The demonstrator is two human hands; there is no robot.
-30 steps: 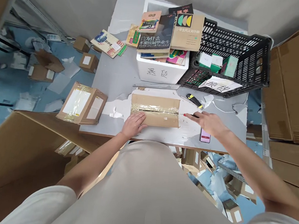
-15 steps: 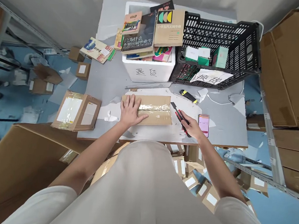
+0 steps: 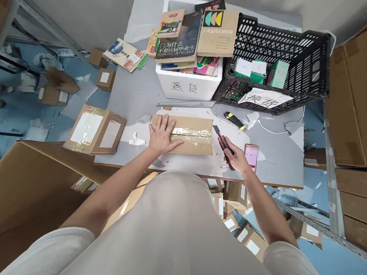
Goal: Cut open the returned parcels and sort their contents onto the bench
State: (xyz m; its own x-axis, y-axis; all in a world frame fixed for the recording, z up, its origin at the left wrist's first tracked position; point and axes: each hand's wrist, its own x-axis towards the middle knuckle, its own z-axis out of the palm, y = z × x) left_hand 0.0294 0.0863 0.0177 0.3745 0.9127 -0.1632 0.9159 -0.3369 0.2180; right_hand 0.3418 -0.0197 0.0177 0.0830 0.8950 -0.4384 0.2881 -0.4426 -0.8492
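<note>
A taped cardboard box [image 3: 191, 144] lies flat near the front edge of the table, clear tape running along its middle seam. My left hand [image 3: 162, 136] rests on its left part, fingers spread and palm down. To the right of the box, my right hand [image 3: 237, 156] grips a black and red box cutter [image 3: 223, 145], its blade end pointing up and left, close to the box's right end. A phone [image 3: 251, 157] with a lit pink screen lies just beside my right hand. Farther back sits a second, black and yellow box cutter [image 3: 235, 120].
A white foam box [image 3: 188, 86] piled with books [image 3: 180, 37] stands at the back, beside a black plastic crate [image 3: 307, 67] holding small green and white boxes. Another carton [image 3: 95, 130] sits at the table's left edge. A large open carton [image 3: 29, 192] stands below left.
The view has shifted slightly. Both hands keep their places, the left on the box and the right holding the box cutter beside it.
</note>
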